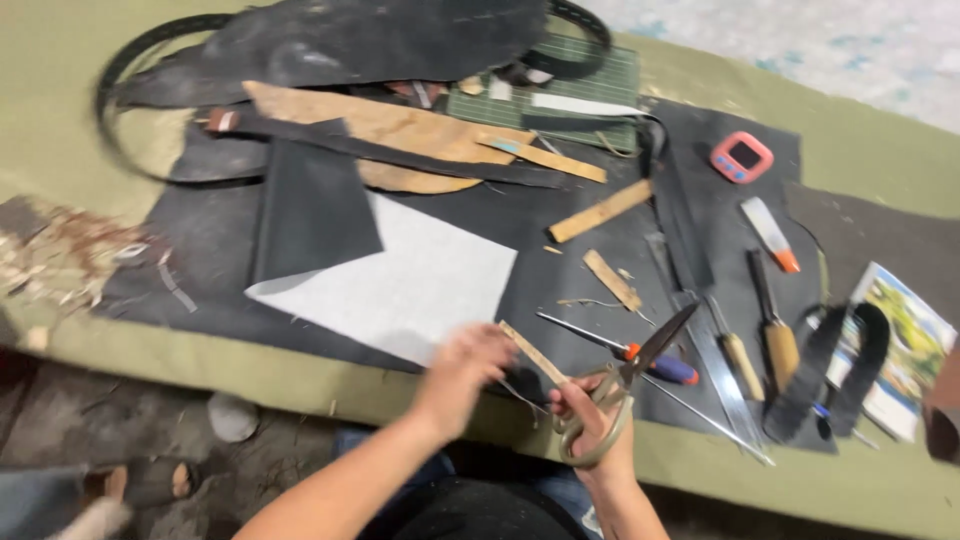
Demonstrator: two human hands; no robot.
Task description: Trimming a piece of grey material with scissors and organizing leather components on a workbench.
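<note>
My right hand (590,420) grips the loops of a large pair of metal scissors (640,365), whose dark blades stand apart and point up to the right. My left hand (468,365) pinches one end of a narrow tan strip (535,355) that runs toward the scissors. Both hands hover at the near edge of the table, over a black leather sheet (560,270). A white sheet (410,290) lies just beyond my left hand, partly under a folded black piece (315,205).
A screwdriver with a red and blue handle (660,365), a metal ruler (720,375), wooden-handled tools (780,345), tan strips (600,210), a pink device (742,157), a booklet (905,350), a green cutting mat (590,85) and black leather pieces (350,40) lie on the olive-covered table (860,480).
</note>
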